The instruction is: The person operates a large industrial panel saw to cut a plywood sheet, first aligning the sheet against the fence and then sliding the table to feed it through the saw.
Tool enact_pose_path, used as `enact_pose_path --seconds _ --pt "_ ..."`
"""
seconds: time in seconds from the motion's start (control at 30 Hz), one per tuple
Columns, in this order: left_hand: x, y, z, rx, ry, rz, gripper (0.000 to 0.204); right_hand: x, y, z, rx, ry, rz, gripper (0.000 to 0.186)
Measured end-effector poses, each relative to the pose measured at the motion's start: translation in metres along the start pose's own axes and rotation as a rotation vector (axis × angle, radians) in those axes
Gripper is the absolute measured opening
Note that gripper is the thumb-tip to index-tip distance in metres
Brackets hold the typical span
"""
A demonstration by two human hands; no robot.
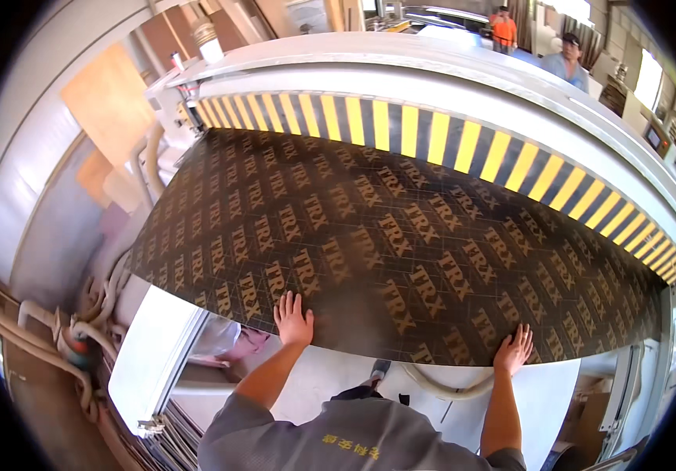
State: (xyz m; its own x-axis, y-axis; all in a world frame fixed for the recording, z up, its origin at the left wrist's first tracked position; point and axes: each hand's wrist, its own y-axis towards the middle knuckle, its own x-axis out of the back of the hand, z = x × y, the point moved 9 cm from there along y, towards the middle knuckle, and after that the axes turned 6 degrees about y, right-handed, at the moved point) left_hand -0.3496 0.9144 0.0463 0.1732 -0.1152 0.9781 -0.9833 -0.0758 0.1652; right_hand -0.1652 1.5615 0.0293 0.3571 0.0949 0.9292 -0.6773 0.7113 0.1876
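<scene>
The dark board (389,259) lies on the near side of the striped guard (411,132) and spans most of its length, its far edge running along the guard's foot (whether it passes beneath, I cannot tell). Tan lettering repeats in slanted rows across its top.

Both hands rest on the board at the edge away from the guard, well apart. The left hand (294,322) lies flat, fingers slightly spread and pointing toward the guard, grasping nothing. The right hand (514,352) lies nearer the guard's right end, also palm down, its fingers a little apart and pressed around nothing.

Behind and above the guard runs a white beam (432,69). A pale container (209,47) shows behind the guard's left end; left of that end are a hose (152,161) and a tan sheet (110,86). Past the guard are 2 people, 1 in orange (504,31) and 1 in light blue (564,69).
</scene>
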Motion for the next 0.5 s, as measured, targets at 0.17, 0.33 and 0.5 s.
enact_pose_path --seconds 0.17,0.33,0.5 --pt "0.017 0.013 0.041 0.018 0.062 0.001 0.063 -0.037 -0.007 0.043 -0.031 -0.032 0.11 0.056" --pt "0.024 0.015 0.044 -0.03 0.011 -0.057 0.058 -0.038 -0.006 0.045 -0.029 -0.069 0.105 0.056" --pt "0.039 0.009 0.146 0.395 -0.081 -0.36 0.05 -0.03 -0.085 -0.026 -0.27 0.447 -0.305 0.056"
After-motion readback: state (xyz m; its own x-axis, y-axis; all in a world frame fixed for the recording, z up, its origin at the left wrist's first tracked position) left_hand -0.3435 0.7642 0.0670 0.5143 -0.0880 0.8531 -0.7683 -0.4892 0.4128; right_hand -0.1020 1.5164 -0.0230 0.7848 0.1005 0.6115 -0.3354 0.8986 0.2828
